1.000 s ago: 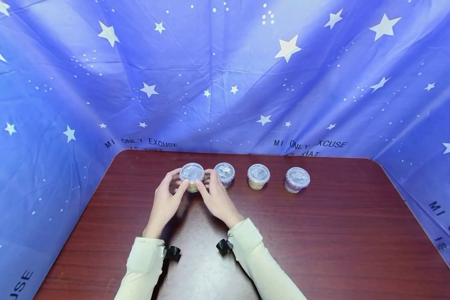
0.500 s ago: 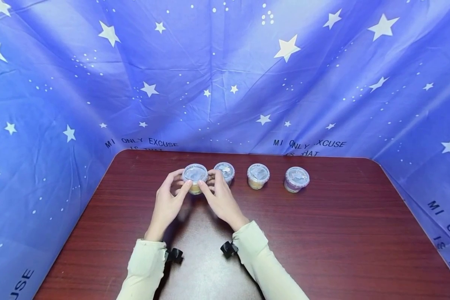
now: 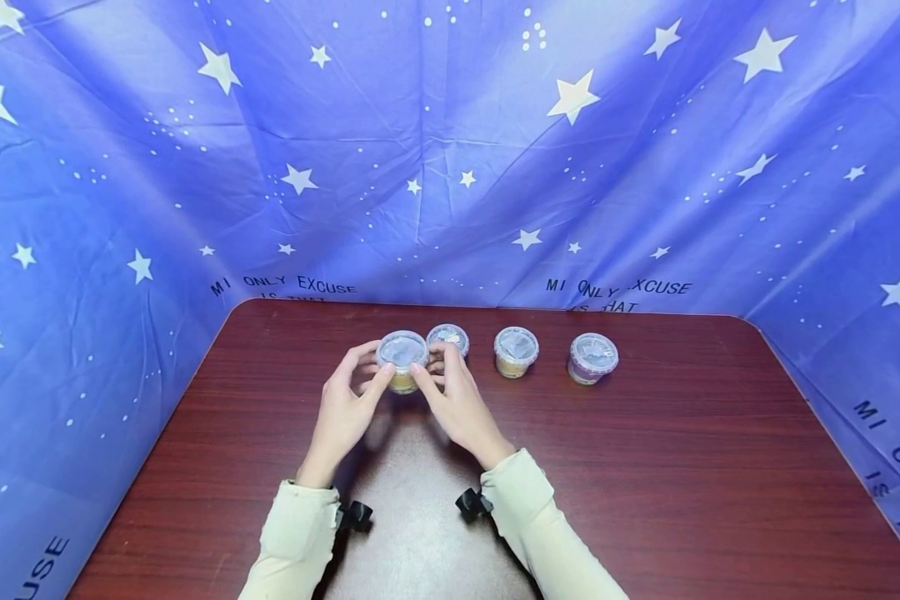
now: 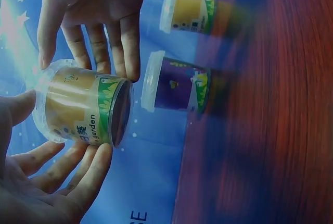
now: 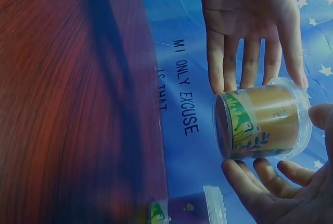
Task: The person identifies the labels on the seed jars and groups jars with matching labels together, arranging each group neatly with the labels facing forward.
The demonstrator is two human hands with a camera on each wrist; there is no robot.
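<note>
Between both hands is a small lidded plastic cup [image 3: 402, 354] with a yellow label, a green band near its base and a clear lid. My left hand [image 3: 348, 408] grips its left side and my right hand [image 3: 461, 412] its right, thumbs at the front near the lid. Both wrist views show the fingertips on the wall of the cup [image 4: 78, 104], its dark bottom raised off the table. Right behind it stands a purple-labelled cup [image 4: 177, 83], partly covered by my right hand in the head view.
Farther right on the dark red wooden table [image 3: 682, 467] stand another yellow cup [image 3: 516, 354] and a purple cup [image 3: 593, 358], both lidded. A blue star-printed curtain [image 3: 420, 225] borders the table at the back and sides.
Both hands have carried the yellow cup to the right and a little toward me, so it now overlaps the purple cup behind it. The other cups have stayed put.
</note>
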